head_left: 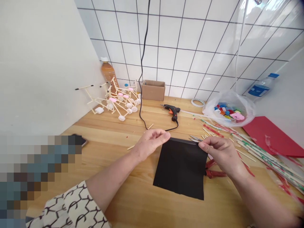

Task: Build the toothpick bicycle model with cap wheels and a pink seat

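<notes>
A square black sheet (180,167), perhaps paper, hangs between my two hands just above the wooden table (133,196). My left hand (152,142) pinches its upper left corner between thumb and fingers. At the upper right corner, my right hand (219,152) grips the same edge. Along the top a narrow strip looks folded or creased. Partly hidden behind the sheet and my right hand are pliers or cutters with red handles (216,174). Pointed metal tips (195,138) show just above the sheet's top edge.
A black glue gun (173,110) with its cord lies ahead. Stick models (114,101), a tea bottle (108,72) and a cardboard box (153,90) stand at back left. Right: a bag of bottle caps (229,110), wrapped sticks (263,148), red sheets (273,134). A phone (80,140) lies left.
</notes>
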Tool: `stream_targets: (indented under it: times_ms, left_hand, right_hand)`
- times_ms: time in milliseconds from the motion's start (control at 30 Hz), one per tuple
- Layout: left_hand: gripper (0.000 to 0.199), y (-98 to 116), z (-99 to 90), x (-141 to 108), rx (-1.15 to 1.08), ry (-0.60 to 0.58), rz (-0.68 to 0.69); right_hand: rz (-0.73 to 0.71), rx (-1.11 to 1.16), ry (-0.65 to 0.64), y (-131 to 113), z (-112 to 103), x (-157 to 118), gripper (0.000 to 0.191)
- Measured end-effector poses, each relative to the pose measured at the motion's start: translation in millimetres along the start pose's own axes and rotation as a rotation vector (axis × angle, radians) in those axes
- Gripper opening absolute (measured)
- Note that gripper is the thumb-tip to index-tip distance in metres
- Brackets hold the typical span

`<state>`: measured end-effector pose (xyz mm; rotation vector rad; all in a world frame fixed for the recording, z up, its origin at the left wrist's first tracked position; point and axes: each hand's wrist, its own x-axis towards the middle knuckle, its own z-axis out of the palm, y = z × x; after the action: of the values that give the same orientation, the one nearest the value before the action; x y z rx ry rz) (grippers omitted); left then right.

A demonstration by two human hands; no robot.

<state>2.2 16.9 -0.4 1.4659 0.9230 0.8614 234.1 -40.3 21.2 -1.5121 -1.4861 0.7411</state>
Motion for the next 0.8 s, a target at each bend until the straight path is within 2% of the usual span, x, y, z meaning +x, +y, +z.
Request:
stream_targets:
  times_ms: [133, 400, 600, 700, 800]
  left_hand:
    - [0.018, -1, 0.5, 0, 0.036, -0.025, -0.037]
    - [0.014, 1, 1.1, 0, -0.012, 0.003, -0.012]
    - [0.011, -4, -3.1, 3, -0.1, 0.048, -0.014]
    - [0.012, -3, -5.4, 5, -0.135, 0.068, -0.032]
    - [0.014, -1, -7.5, 7, -0.171, 0.111, -0.046]
  right_hand:
    - [-0.041, -0.057, 0.008, -1, 4, -2, 0.033]
    - [-0.061, -0.105, -0.017, 1, 1, -2, 0.028]
    - [-0.001, -0.056, -0.03, 1, -4, 1, 0.03]
    - [0.07, -0.003, -0.052, 7, -11, 5, 0.03]
    - [0.057, 0.029, -0.035, 15, -18, 9, 0.028]
